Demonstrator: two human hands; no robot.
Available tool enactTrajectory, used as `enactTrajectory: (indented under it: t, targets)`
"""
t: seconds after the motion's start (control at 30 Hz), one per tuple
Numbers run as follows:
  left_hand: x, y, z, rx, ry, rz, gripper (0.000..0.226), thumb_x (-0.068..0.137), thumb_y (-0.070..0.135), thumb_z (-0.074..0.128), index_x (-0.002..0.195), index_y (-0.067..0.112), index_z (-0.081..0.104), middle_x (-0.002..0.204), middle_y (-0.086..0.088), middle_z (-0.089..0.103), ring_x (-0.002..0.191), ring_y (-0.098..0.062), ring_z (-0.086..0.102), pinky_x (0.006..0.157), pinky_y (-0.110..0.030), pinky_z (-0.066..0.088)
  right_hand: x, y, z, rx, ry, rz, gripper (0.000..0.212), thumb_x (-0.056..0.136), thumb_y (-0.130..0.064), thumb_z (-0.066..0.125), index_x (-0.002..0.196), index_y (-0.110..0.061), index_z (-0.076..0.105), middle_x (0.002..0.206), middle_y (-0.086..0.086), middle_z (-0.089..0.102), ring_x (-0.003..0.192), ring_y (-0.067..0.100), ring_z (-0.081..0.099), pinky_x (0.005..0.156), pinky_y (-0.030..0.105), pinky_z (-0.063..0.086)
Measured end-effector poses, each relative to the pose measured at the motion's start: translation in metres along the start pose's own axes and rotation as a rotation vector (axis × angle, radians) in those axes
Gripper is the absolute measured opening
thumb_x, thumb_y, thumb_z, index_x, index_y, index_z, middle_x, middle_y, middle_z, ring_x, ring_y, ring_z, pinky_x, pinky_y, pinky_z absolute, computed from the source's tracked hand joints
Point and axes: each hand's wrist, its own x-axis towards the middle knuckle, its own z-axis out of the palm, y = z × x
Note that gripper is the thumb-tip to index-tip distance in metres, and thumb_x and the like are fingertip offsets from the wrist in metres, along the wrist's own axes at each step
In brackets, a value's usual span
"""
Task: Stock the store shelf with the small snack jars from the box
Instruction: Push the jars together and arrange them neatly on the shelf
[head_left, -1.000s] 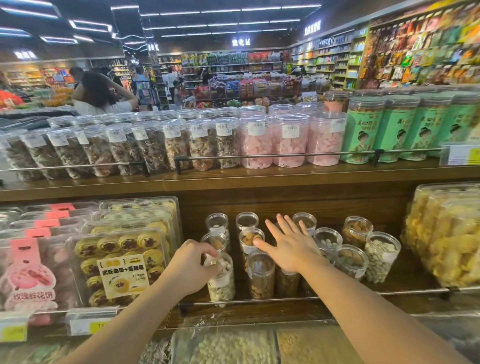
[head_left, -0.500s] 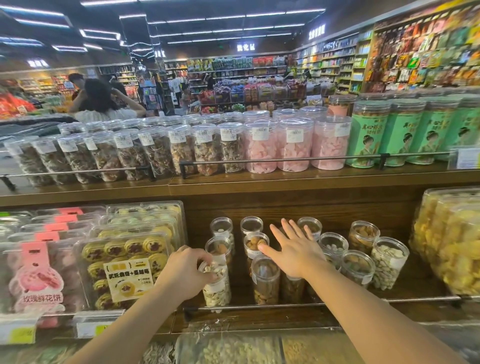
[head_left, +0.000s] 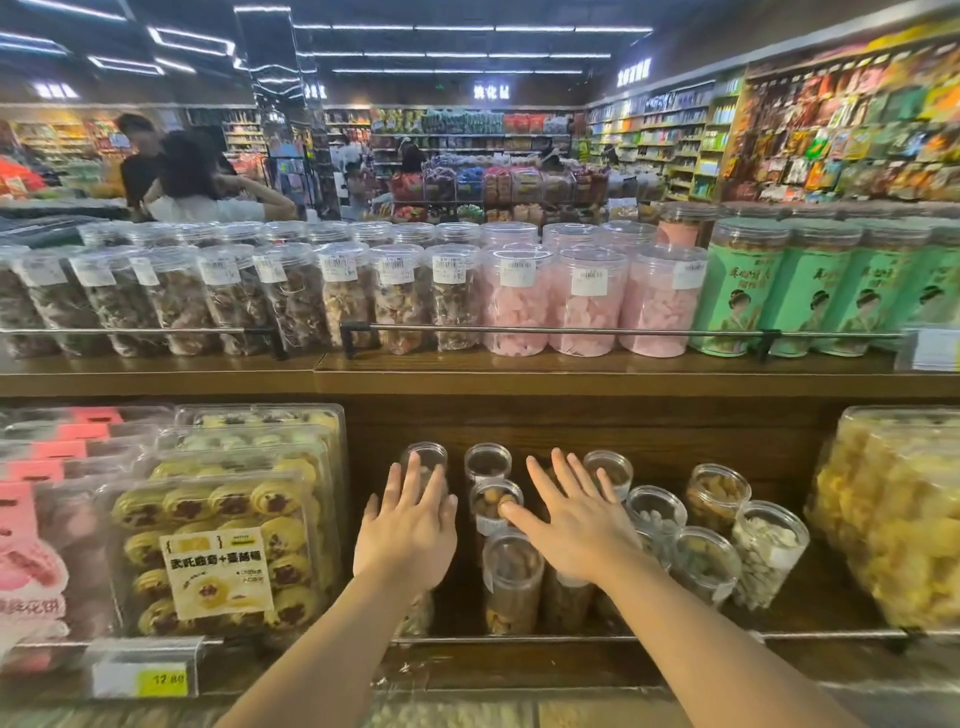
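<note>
Since a second ago: left hand (head_left: 408, 530) released from the front-left small jar and now raised flat above that column, fingers straight and slightly spread, gripping nothing; right hand (head_left: 574, 525) hardly shifted, flat with fingers fanned wide, holding nothing

Small snack jars (head_left: 511, 582) clustered on the lower shelf (head_left: 779, 613), near its middle, in short columns running from the front rail (head_left: 519, 640) back to the wooden rear wall. Left hand over the leftmost column, fingertips (head_left: 414, 460) overlapping the clear lid of the rear-left jar (head_left: 426, 457); front-left jar mostly hidden beneath the wrist, only a sliver seen. Contact with the lids: cannot tell. Right hand over the next columns, thumb tip at the rim of the biscuit jar (head_left: 493, 501) in the middle row, palm covering the jars below it. More jars uncovered toward the right: three with dark contents and one with pale seeds (head_left: 769, 551) nearest the front rail

Left end of the lower shelf: clear trays of jam cookies (head_left: 218, 519) and pink-labelled boxes (head_left: 31, 561), with a yellow price tag (head_left: 162, 678) on the front edge. Right end: large tubs of yellow snacks (head_left: 898, 519). Upper shelf (head_left: 519, 371): tall tubs of brown snacks (head_left: 343, 296), pink candy tubs (head_left: 584, 301), and green canisters (head_left: 737, 291) toward the right end, all behind a metal rail. Two shoppers (head_left: 176, 176) far off, past the upper shelf's left part
</note>
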Motion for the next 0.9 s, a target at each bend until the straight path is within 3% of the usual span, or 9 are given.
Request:
enactTrajectory:
  t: [0.13, 0.23, 0.3, 0.4, 0.53, 0.73, 0.83, 0.9]
  targets:
    - [0.001, 0.001, 0.001, -0.003, 0.007, -0.005, 0.059, 0.106, 0.053, 0.010, 0.161, 0.037, -0.002, 0.169, 0.007, -0.012, 0.155, -0.021, -0.014, 0.127, -0.045, 0.006, -0.007, -0.003, -0.012, 0.164, 0.001, 0.010, 0.087, 0.090, -0.085, 0.015, 0.161, -0.040, -0.006, 0.166, -0.002, -0.026, 0.152, 0.021, -0.023, 0.123, 0.050, -0.008]
    - [0.000, 0.001, 0.000, -0.011, 0.002, -0.006, 0.059, 0.106, 0.052, 0.012, 0.162, 0.037, -0.001, 0.169, 0.007, -0.009, 0.156, -0.021, -0.013, 0.127, -0.046, 0.007, -0.013, -0.004, -0.032, 0.479, 0.088, 0.093, 0.079, 0.088, -0.083, 0.035, 0.155, -0.040, 0.030, 0.170, -0.004, 0.002, 0.156, 0.030, 0.000, 0.122, 0.055, 0.009]
    - [0.000, 0.001, -0.001, -0.013, -0.002, -0.002, 0.058, 0.106, 0.052, 0.013, 0.162, 0.036, 0.002, 0.170, 0.006, -0.008, 0.156, -0.021, -0.012, 0.126, -0.046, 0.010, -0.025, -0.008, -0.043, 0.350, 0.159, 0.043, 0.074, 0.082, -0.088, 0.038, 0.136, -0.040, 0.052, 0.154, -0.005, 0.034, 0.146, 0.026, 0.022, 0.118, 0.052, 0.020]
    - [-0.001, 0.003, 0.000, -0.007, 0.003, -0.009, 0.058, 0.107, 0.051, 0.014, 0.162, 0.036, 0.004, 0.170, 0.006, -0.007, 0.156, -0.021, -0.009, 0.125, -0.046, 0.012, -0.054, -0.027, -0.046, 0.025, 0.124, -0.092, 0.081, 0.075, -0.094, 0.039, 0.120, -0.033, 0.068, 0.132, -0.007, 0.054, 0.132, 0.020, 0.040, 0.114, 0.053, 0.020]
    - [0.001, 0.003, 0.000, -0.009, -0.003, -0.028, 0.058, 0.106, 0.053, 0.015, 0.162, 0.037, 0.005, 0.170, 0.007, -0.006, 0.156, -0.021, -0.008, 0.124, -0.047, 0.014, -0.067, -0.043, -0.042, -0.072, 0.097, -0.112, 0.069, 0.083, -0.077, 0.056, 0.132, -0.029, 0.062, 0.141, -0.002, 0.052, 0.138, 0.023, 0.039, 0.118, 0.058, 0.012]
    - [0.002, 0.003, -0.001, -0.016, -0.009, -0.041, 0.059, 0.105, 0.054, 0.016, 0.161, 0.039, 0.004, 0.170, 0.009, -0.006, 0.156, -0.020, -0.007, 0.124, -0.046, 0.013, -0.063, -0.038, -0.050, 0.108, -0.088, -0.148, 0.045, 0.086, -0.051, 0.069, 0.129, -0.044, 0.058, 0.133, -0.007, 0.058, 0.136, 0.027, 0.038, 0.112, 0.057, 0.018]
    - [0.002, 0.002, -0.001, -0.025, -0.018, -0.041, 0.059, 0.105, 0.055, 0.016, 0.161, 0.039, 0.004, 0.170, 0.008, -0.007, 0.156, -0.020, -0.009, 0.124, -0.047, 0.012, -0.063, -0.035, -0.052, 0.113, -0.096, -0.127, 0.056, 0.080, -0.065, 0.069, 0.130, -0.043, 0.054, 0.136, -0.007, 0.055, 0.135, 0.026, 0.037, 0.113, 0.057, 0.023]
    - [0.002, 0.002, -0.001, -0.025, -0.023, -0.039, 0.059, 0.105, 0.055, 0.016, 0.161, 0.039, 0.004, 0.170, 0.008, -0.007, 0.156, -0.020, -0.009, 0.124, -0.048, 0.011, -0.063, -0.034, -0.050, 0.088, -0.071, -0.133, 0.053, 0.081, -0.065, 0.069, 0.125, -0.039, 0.056, 0.129, -0.008, 0.058, 0.132, 0.024, 0.041, 0.114, 0.057, 0.025]
